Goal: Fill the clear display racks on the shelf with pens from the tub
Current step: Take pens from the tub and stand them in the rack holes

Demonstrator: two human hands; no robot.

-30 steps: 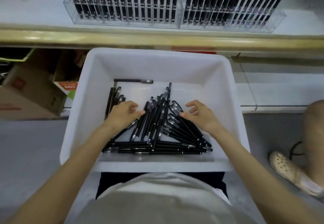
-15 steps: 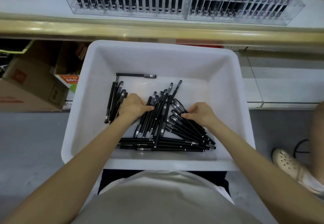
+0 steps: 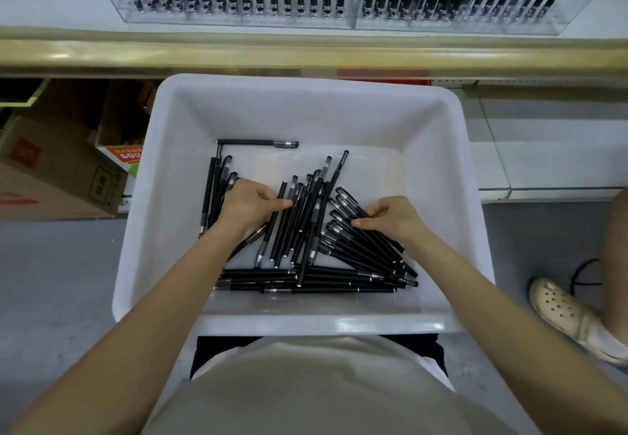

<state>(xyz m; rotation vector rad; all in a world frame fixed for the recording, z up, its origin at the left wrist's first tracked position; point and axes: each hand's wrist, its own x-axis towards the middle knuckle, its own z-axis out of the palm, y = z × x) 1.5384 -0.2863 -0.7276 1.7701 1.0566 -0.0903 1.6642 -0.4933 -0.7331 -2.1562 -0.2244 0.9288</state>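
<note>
A white tub (image 3: 153, 230) sits in front of me and holds several black pens (image 3: 306, 230) in loose heaps. My left hand (image 3: 249, 205) lies on the middle heap, its fingers curled and its thumb pressing on a few pens. My right hand (image 3: 390, 218) is on the right-hand heap and pinches pens between thumb and curled fingers. Two clear display racks, one on the left (image 3: 238, 16) and one on the right (image 3: 475, 23), stand side by side on the shelf above, their slots filled with upright black pens.
A gold shelf edge (image 3: 306, 53) runs across just beyond the tub. Cardboard boxes (image 3: 57, 169) sit under the shelf at the left. At the right another person's foot in a cream clog (image 3: 560, 312) stands on the grey floor, by a black cable.
Both hands have drawn their fingers in from lying flatter on the pens to curling onto them. The middle heap has shifted slightly.
</note>
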